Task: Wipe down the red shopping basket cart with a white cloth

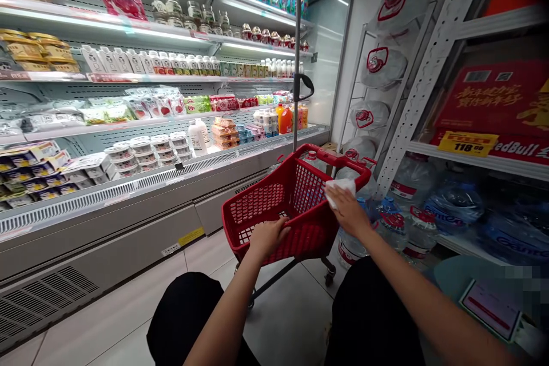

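A small red plastic shopping cart (309, 237) stands on the tiled floor in front of my knees. My left hand (268, 237) grips its near top rim, with the thumb lying along the edge. My right hand (346, 209) presses a white wipe (345, 185) against the cart's side, close below the red handle end. The fingers lie over the wipe and cover part of it. White floor tiles show through the basket's mesh bottom. A tall grey pole (297, 46) with a black loop grip rises behind the cart.
An open refrigerated case (141, 206) with dairy goods, jars and juice runs along the left. Several large water bottles (392, 223) stand close on the right, under a shelf with a red carton (493, 97). A device with a lit screen (491, 309) sits at lower right.
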A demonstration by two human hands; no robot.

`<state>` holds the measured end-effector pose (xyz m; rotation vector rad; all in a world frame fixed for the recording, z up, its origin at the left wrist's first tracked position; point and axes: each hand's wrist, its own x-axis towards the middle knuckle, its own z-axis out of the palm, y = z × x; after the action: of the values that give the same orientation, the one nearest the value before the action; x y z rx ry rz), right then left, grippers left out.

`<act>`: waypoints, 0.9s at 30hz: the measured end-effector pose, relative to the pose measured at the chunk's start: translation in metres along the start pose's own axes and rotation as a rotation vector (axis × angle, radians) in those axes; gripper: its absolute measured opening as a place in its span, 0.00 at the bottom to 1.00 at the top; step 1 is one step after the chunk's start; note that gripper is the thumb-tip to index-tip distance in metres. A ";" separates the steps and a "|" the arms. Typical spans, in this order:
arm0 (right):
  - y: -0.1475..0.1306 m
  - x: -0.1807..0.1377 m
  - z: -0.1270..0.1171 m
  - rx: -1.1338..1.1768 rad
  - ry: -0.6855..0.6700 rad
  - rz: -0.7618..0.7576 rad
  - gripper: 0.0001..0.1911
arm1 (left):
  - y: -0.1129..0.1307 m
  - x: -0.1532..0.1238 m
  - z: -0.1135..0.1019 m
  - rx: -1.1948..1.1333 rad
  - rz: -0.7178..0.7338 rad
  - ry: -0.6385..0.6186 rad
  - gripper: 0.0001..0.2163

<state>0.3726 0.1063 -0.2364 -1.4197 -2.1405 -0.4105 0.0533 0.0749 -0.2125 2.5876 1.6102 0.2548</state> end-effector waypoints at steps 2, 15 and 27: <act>-0.039 0.004 0.022 0.048 -0.061 -0.083 0.36 | 0.002 0.006 0.002 -0.005 0.002 0.000 0.25; 0.035 0.047 0.007 0.309 0.037 0.133 0.29 | 0.008 0.033 0.015 -0.029 -0.030 0.027 0.26; -0.014 0.031 0.039 0.146 -0.158 -0.144 0.34 | -0.014 0.026 0.009 -0.103 -0.002 -0.018 0.37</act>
<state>0.3397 0.1443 -0.2493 -1.2577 -2.3563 -0.1956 0.0535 0.1046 -0.2212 2.5047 1.5503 0.3057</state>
